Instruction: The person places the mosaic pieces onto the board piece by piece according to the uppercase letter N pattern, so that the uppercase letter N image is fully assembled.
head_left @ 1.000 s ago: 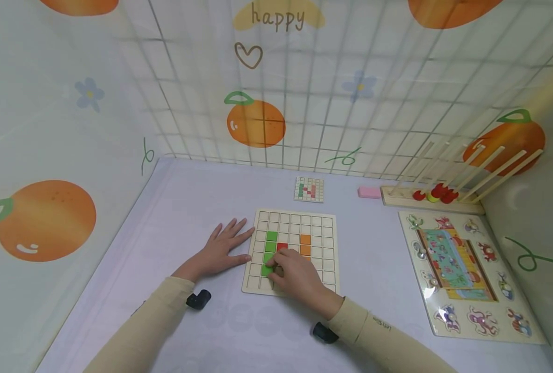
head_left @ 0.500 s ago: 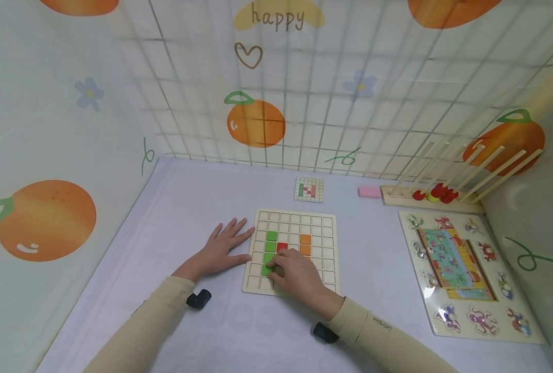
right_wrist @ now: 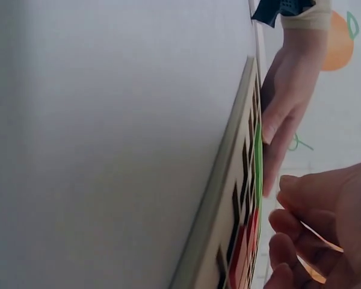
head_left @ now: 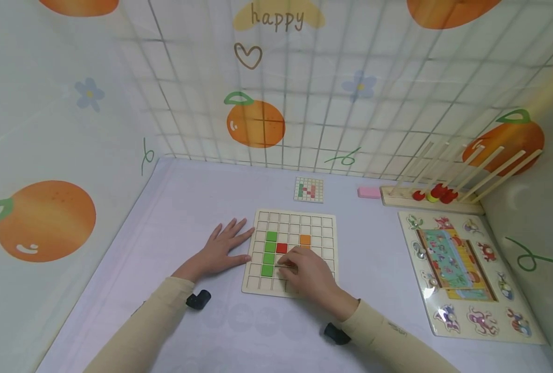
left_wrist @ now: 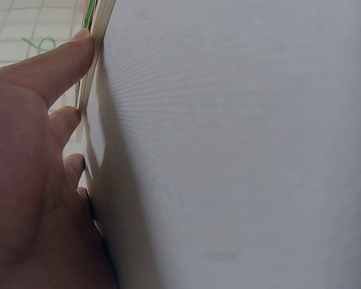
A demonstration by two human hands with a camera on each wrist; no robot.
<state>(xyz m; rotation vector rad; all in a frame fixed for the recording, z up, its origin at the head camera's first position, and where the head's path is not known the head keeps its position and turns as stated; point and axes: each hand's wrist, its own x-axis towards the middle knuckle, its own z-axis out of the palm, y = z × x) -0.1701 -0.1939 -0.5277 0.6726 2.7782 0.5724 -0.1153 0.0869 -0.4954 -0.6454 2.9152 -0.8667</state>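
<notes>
A square wooden grid board [head_left: 289, 218] lies on the table with a column of green tiles [head_left: 269, 247]. Beside that column sits a red tile [head_left: 281, 248], and an orange tile [head_left: 305, 240] shows farther right. My left hand [head_left: 218, 249] lies spread on the table, its thumb and index fingertip at the board's left edge. Over the board's lower middle hovers my right hand [head_left: 308, 272], fingers loosely bent and thumb apart from them. The right wrist view shows nothing between these fingers [right_wrist: 286, 224]; more red tiles [right_wrist: 237, 256] show on the board there. My right hand hides some squares.
Behind the board lies a small patterned grid card [head_left: 308, 189]. A pink block [head_left: 368, 192] sits beside a wooden peg rack [head_left: 432, 201] with red and yellow beads. At right lies an animal picture puzzle [head_left: 472, 277]. Patterned cloth walls [head_left: 304, 124] enclose the table.
My right hand has shifted right, away from the lower green tile, uncovering that tile and more of the red one. The left hand has stayed still.
</notes>
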